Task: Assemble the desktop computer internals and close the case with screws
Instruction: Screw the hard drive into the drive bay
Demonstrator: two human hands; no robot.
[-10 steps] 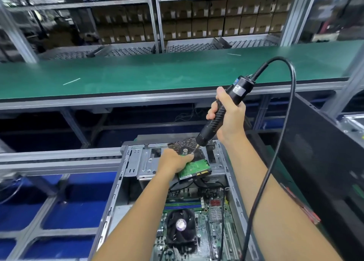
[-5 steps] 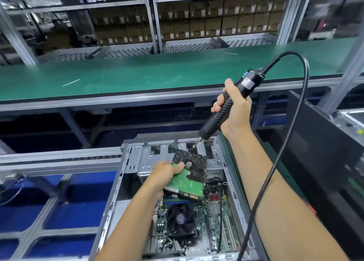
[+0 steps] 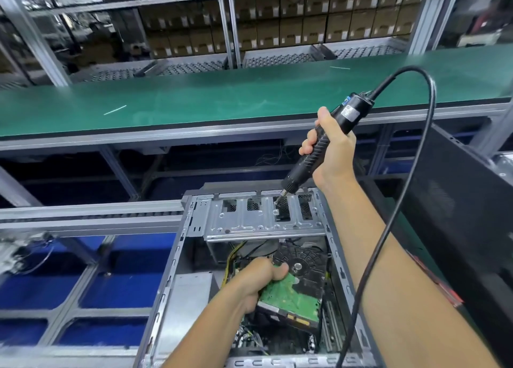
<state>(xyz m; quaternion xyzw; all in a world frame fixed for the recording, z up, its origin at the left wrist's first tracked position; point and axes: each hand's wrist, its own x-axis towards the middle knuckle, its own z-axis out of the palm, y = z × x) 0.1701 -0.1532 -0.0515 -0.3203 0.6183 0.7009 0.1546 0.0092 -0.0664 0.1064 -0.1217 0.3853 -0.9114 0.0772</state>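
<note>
Left hand (image 3: 256,280) clamps the black, green-boarded hard drive (image 3: 298,284) inside the open grey steel case (image 3: 177,256); right hand (image 3: 331,148) wraps the corded black electric screwdriver (image 3: 319,148). Seat drive squarely before driving.

My left hand (image 3: 259,280) covers one corner of the hard drive (image 3: 298,284), and the drive hides most of the board under it. My right hand (image 3: 331,148) wraps the middle of the screwdriver (image 3: 323,145). The label on its barrel is too small to read. The case (image 3: 177,270) runs off the bottom edge, and so does the cord (image 3: 399,201).
</note>
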